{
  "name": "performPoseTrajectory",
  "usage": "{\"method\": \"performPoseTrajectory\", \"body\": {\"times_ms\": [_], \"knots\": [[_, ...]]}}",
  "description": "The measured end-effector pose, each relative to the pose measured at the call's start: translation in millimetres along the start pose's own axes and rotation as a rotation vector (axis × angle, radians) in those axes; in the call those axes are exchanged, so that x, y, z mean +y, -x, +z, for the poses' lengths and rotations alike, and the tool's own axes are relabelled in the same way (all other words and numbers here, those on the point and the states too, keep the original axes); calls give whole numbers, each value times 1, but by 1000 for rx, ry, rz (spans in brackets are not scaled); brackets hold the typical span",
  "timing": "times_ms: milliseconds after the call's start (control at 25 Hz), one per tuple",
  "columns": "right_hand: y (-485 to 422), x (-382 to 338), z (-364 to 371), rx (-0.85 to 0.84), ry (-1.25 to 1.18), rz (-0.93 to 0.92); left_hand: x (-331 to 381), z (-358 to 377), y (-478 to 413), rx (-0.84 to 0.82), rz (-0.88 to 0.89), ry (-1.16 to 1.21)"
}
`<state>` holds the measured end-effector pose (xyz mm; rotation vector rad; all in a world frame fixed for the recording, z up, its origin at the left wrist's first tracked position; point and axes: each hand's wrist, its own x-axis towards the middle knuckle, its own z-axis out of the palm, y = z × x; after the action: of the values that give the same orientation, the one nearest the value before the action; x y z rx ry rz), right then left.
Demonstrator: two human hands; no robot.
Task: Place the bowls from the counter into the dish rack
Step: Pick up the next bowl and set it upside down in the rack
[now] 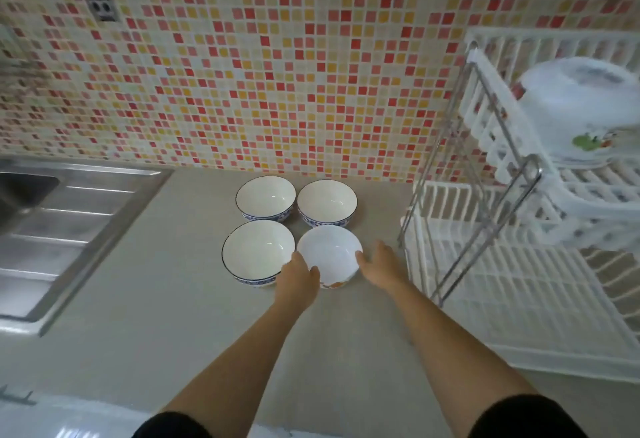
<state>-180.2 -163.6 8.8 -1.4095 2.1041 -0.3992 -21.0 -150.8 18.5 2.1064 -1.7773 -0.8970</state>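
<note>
Presently the first pick-up is in hand: the near-right bowl (329, 255), on the bench (180, 299), is clasped at its rim by the left hand (298, 276) and right hand (381, 266). Next, a level lift toward the rack (519, 285) is called for. Four bowls are counted; one rack.
</note>
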Motion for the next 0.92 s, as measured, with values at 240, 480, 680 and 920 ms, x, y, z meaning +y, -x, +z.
{"method": "performPoseTrajectory", "body": {"times_ms": [240, 480, 680, 920], "knots": [[-27, 16, 37, -121, -120, 19, 2, 34, -13, 49, -62, 217], [14, 36, 43, -56, -382, -10, -8, 40, 11, -8, 34, 240], [22, 27, 39, 39, -647, 88, -22, 27, 14, 41, 81, 493], [68, -4, 26, 94, -791, 52, -25, -16, 56, 8, 94, 673]]}}
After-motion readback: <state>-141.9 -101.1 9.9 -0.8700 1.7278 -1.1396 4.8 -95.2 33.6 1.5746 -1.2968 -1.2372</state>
